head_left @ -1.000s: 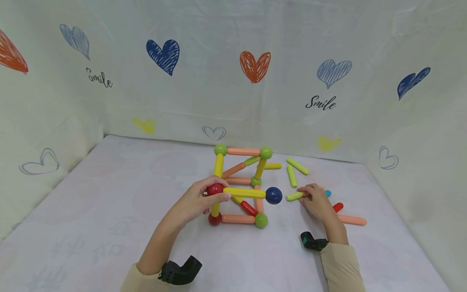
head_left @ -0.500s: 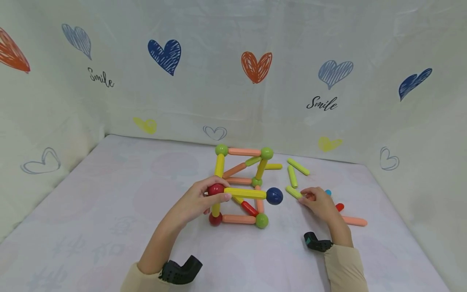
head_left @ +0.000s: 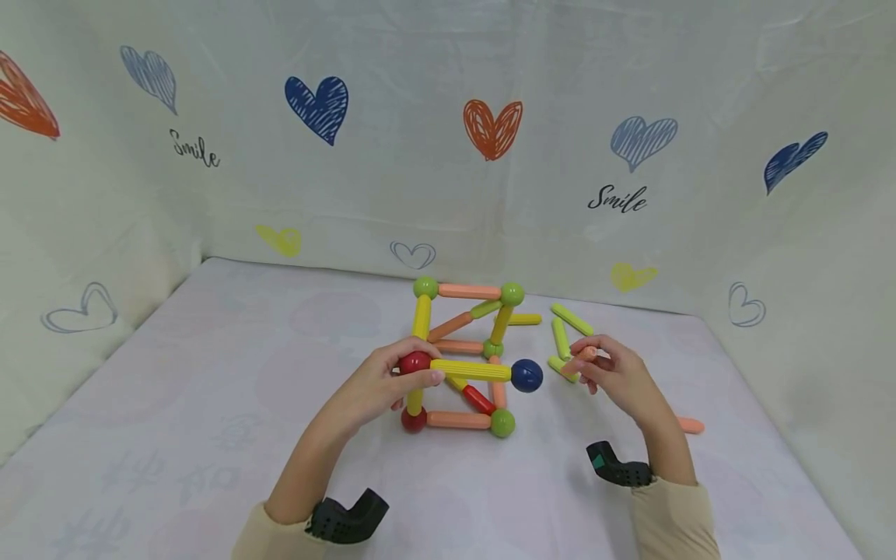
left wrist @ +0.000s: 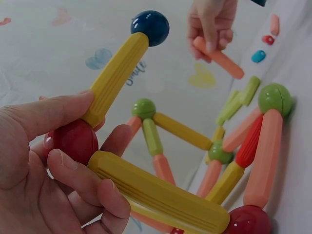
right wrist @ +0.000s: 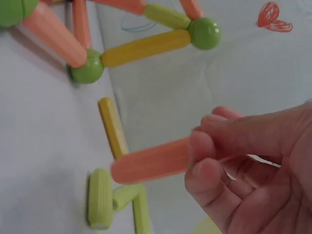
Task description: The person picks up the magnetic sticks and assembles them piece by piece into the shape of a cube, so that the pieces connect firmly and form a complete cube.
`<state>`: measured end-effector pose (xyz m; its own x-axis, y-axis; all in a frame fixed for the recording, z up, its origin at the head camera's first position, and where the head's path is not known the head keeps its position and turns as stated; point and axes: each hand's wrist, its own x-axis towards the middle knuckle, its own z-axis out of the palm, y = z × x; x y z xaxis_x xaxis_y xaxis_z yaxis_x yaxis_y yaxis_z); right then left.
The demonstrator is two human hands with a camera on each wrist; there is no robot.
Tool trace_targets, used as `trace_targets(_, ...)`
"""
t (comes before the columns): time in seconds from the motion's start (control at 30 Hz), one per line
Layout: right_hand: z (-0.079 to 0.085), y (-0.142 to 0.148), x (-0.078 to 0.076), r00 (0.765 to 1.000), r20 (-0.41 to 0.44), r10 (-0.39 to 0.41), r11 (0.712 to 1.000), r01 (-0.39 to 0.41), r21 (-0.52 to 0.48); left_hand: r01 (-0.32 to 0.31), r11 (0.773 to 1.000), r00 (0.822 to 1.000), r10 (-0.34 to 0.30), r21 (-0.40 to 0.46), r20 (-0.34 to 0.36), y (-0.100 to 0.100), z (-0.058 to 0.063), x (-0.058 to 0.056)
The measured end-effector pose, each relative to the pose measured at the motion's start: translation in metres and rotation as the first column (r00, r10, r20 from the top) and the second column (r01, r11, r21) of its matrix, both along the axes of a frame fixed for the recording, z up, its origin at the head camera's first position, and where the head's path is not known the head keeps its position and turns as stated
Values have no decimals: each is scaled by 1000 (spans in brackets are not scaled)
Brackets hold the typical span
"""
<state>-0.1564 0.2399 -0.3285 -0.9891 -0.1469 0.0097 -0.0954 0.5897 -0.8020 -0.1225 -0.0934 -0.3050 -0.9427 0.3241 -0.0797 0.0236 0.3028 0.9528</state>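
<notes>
My left hand [head_left: 381, 381] grips a red ball [left wrist: 73, 139] at a corner of a frame built of sticks and balls. From that ball a yellow stick [head_left: 472, 370] points right, a dark blue ball [head_left: 526, 376] on its end. Below it, another yellow stick [left wrist: 161, 190] runs down to a lower red ball [head_left: 414, 420]. Between thumb and fingers, my right hand [head_left: 626, 385] pinches a salmon stick [right wrist: 153, 161] by one end, held above the table right of the frame. Green balls [head_left: 512, 294] join other corners.
Several light green sticks [head_left: 561, 338] lie right of the frame, beside a loose yellow stick [head_left: 526, 319]. Another salmon stick [head_left: 691, 425] sits past my right wrist. Blue [left wrist: 258, 56] and red [left wrist: 268, 40] pieces lie near it. A heart-printed cloth backdrop [head_left: 448, 194] rises behind.
My right hand has risen off the table with the salmon stick. The light green stick by its fingers has turned and lies free of them. My left hand stays put.
</notes>
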Motion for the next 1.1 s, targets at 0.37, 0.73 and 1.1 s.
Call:
trace_targets(0.37,14,-33,12,958,98,268,956,-251,-155,0,1000,1000,0,0,-7,0,-2,-1)
trace_targets(0.73,11,-50,16,913,55,404,907,-392,-153,-2,1000,1000,2,-1,-5,3,-2,-1)
trace_targets(1.1,14,-59,21,897,21,442,895,-439,-80,-29,999,1000,29,-18,-3,5,-1,1)
